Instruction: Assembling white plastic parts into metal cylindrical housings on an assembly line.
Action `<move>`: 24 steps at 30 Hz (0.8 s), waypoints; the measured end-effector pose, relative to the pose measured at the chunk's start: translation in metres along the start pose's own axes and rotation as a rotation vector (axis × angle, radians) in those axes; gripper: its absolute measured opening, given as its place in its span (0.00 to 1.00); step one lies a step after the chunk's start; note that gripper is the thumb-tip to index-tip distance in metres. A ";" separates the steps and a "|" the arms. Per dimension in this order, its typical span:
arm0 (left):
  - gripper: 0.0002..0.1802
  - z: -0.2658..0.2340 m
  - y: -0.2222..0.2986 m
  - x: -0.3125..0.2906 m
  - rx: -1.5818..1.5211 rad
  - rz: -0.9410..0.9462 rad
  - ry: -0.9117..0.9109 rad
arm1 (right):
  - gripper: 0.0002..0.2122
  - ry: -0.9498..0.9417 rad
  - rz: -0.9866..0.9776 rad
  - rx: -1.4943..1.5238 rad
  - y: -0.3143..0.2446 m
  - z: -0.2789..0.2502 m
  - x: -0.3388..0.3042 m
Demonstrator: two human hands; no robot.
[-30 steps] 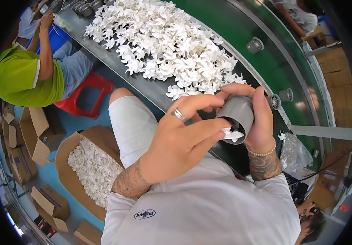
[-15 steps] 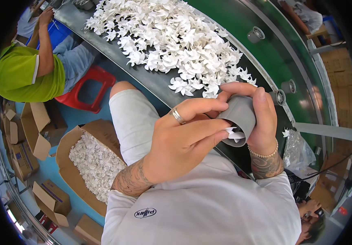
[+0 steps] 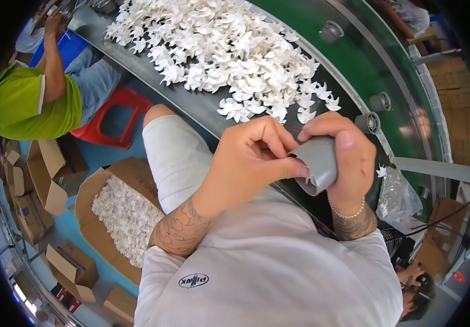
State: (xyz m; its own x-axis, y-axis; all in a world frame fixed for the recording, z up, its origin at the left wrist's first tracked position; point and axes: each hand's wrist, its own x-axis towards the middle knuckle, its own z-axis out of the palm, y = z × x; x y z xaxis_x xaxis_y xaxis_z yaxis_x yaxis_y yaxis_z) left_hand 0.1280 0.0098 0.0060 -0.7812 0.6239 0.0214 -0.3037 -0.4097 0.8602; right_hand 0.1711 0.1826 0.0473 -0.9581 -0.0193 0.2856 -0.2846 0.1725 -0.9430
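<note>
My right hand (image 3: 352, 158) wraps around a grey cylindrical housing (image 3: 320, 158), fingers over its far side. The housing is tilted, with its open end toward my lower left. My left hand (image 3: 251, 158) is closed at that opening, thumb tip at the rim and the other fingers curled. What those fingers pinch is hidden. A thin red wire (image 3: 291, 128) shows between the two hands. A pale edge is visible inside the mouth, too little to tell what it is. Beyond my hands, a large heap of white fan blades (image 3: 218, 54) covers the dark worktop (image 3: 137, 61).
Grey round housings with fans (image 3: 367, 123) stand along the green conveyor (image 3: 349, 60). A clear plastic bag (image 3: 398, 199) lies at right. A carton of small white pieces (image 3: 90, 212) is on the floor at left. A co-worker in green (image 3: 33, 106) sits on a red stool (image 3: 118, 117).
The grey housing has tipped and turned in my right hand. The white fan blade at its mouth is now mostly out of sight. My left fingers have curled, and a red wire shows.
</note>
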 end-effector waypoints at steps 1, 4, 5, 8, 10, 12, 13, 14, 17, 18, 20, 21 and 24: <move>0.17 -0.001 -0.006 0.000 -0.006 0.002 -0.013 | 0.19 0.035 0.109 0.083 0.003 0.003 -0.001; 0.15 0.001 -0.018 -0.006 0.295 0.164 -0.059 | 0.22 0.092 0.356 0.164 0.017 0.001 -0.007; 0.15 -0.001 -0.019 -0.002 0.280 0.170 -0.084 | 0.22 0.109 0.371 0.165 0.023 -0.005 -0.011; 0.10 -0.005 -0.030 0.003 0.296 0.154 0.012 | 0.18 -0.134 0.595 0.034 0.015 -0.026 -0.020; 0.09 0.000 -0.042 0.013 0.365 0.168 -0.051 | 0.16 -0.015 0.369 -0.165 0.020 -0.051 -0.020; 0.05 0.008 -0.061 0.022 0.611 0.292 -0.101 | 0.11 0.318 0.221 -0.448 0.025 -0.105 -0.008; 0.07 0.018 -0.061 0.025 0.722 0.293 -0.149 | 0.12 0.518 0.164 -0.664 0.032 -0.138 0.000; 0.10 0.024 -0.073 0.030 0.883 0.405 -0.175 | 0.15 0.653 0.209 -0.957 0.043 -0.175 0.007; 0.18 0.054 -0.102 0.054 1.223 0.540 -0.259 | 0.22 0.599 0.517 -1.587 0.114 -0.311 -0.016; 0.22 0.065 -0.109 0.062 1.420 0.530 -0.290 | 0.22 0.479 0.753 -1.724 0.145 -0.354 -0.034; 0.24 0.061 -0.134 0.075 1.513 0.523 -0.249 | 0.27 0.498 0.774 -1.705 0.179 -0.316 -0.026; 0.26 0.065 -0.142 0.085 1.578 0.546 -0.258 | 0.26 0.526 0.770 -1.756 0.179 -0.326 -0.028; 0.21 0.066 -0.145 0.092 1.536 0.600 -0.282 | 0.27 0.521 0.465 -1.652 0.148 -0.307 0.001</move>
State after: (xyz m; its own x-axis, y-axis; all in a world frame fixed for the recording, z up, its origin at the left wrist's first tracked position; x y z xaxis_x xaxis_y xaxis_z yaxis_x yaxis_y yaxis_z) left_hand 0.1361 0.1707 -0.0830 -0.4130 0.7930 0.4479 0.8953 0.2634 0.3591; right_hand 0.1378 0.5103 -0.0401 -0.7422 0.5374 0.4005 0.6137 0.7851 0.0838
